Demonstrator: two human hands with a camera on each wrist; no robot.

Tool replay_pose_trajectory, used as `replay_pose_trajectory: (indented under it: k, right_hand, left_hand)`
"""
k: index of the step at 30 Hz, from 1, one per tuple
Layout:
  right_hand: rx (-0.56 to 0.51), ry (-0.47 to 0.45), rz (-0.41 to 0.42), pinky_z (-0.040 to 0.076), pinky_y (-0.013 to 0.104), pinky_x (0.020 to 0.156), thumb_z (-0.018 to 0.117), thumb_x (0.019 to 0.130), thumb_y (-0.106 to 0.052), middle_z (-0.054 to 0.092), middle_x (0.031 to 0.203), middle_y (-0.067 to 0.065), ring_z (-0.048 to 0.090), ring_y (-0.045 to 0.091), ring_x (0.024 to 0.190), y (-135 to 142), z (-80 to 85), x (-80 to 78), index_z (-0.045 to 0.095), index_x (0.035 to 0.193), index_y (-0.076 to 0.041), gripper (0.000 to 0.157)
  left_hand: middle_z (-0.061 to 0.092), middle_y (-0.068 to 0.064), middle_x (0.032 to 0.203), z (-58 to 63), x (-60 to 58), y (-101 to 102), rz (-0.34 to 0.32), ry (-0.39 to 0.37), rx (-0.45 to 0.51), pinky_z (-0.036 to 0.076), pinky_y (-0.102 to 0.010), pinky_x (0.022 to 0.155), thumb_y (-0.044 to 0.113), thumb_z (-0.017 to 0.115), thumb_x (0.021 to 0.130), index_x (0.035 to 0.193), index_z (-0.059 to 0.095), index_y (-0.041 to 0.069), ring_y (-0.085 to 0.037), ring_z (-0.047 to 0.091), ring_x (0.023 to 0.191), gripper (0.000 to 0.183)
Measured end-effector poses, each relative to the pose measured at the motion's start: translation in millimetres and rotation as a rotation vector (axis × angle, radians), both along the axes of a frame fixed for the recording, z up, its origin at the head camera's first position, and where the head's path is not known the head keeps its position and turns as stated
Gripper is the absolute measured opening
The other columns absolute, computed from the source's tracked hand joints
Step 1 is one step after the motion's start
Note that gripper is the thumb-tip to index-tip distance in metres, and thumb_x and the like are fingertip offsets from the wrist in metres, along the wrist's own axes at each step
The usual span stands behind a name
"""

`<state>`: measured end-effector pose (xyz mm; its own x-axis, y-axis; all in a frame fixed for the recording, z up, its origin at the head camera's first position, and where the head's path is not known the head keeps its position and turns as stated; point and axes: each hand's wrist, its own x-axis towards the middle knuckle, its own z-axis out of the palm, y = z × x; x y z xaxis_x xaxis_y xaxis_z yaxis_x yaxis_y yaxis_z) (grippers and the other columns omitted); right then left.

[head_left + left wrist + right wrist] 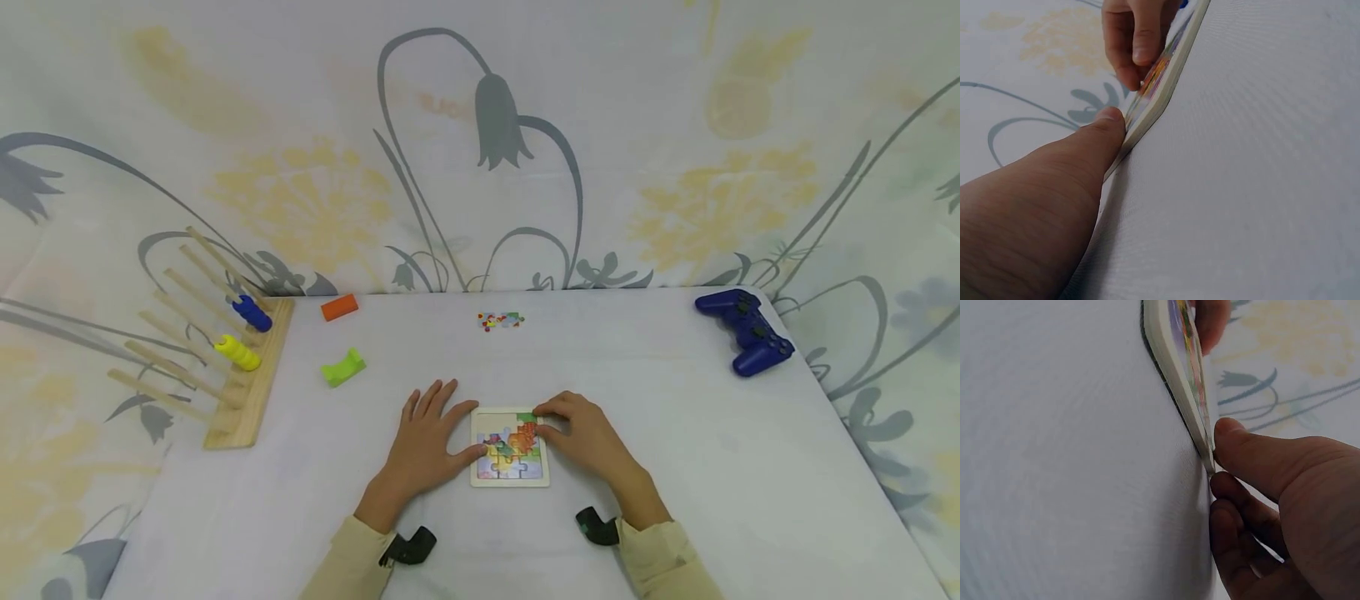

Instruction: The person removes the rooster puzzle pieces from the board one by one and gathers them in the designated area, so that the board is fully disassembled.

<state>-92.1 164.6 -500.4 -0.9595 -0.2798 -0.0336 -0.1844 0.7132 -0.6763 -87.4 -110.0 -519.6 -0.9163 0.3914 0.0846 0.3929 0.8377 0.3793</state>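
A small square jigsaw puzzle [510,471] in a pale wooden tray [475,483] lies between the hands. Colourful pieces fill much of it; its upper left part shows bare wood. At its upper right corner, the right hand [588,433] pinches a puzzle piece [527,419] between thumb and index finger; the thumb covers part of it. The left hand [423,450] lies flat with fingers spread, its thumb [1110,128] against the tray's left edge. In the right wrist view the right hand's fingers [1225,519] are bent beside the tray's corner.
Joined puzzle pieces [501,320] lie farther back. To the left are an orange block [340,307], a green curved block [343,367] and a wooden peg rack [258,400] with blue and yellow beads. A blue game controller [744,332] rests at the back right.
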Motion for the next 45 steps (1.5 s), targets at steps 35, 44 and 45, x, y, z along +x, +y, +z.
replay_pose_trajectory:
  k: [35,44,45]
  right_hand:
    - [0.072,-0.024,0.039,0.052,0.031,0.083,0.086,0.083,-0.022,0.062,0.103,-0.004,0.054,0.011,0.091,-11.3,11.3,-0.3,0.072,0.103,-0.013,0.026]
    - [0.162,-0.051,0.018,0.056,0.037,0.087,0.087,0.081,-0.02,0.064,0.11,0.001,0.059,0.013,0.095,-19.0,25.4,6.6,0.074,0.11,-0.005,0.035]
    - [0.163,-0.047,0.02,0.056,0.037,0.087,0.087,0.081,-0.019,0.064,0.11,0.001,0.059,0.014,0.095,-19.6,25.8,6.6,0.074,0.11,-0.005,0.035]
  left_hand:
    - [0.04,-0.012,0.162,-0.3,0.3,-0.8,-0.018,0.008,0.027,0.02,-0.062,0.124,0.061,0.068,0.088,0.143,0.058,0.025,-0.037,0.029,0.153,0.066]
    - [0.035,-0.01,0.165,-0.5,0.0,-1.8,-0.039,-0.011,-0.021,0.017,-0.062,0.125,0.069,0.066,0.086,0.147,0.055,0.029,-0.035,0.025,0.156,0.074]
    - [0.036,-0.01,0.164,0.0,0.1,-2.0,-0.038,-0.006,-0.023,0.017,-0.063,0.125,0.069,0.067,0.086,0.146,0.055,0.028,-0.036,0.025,0.156,0.074]
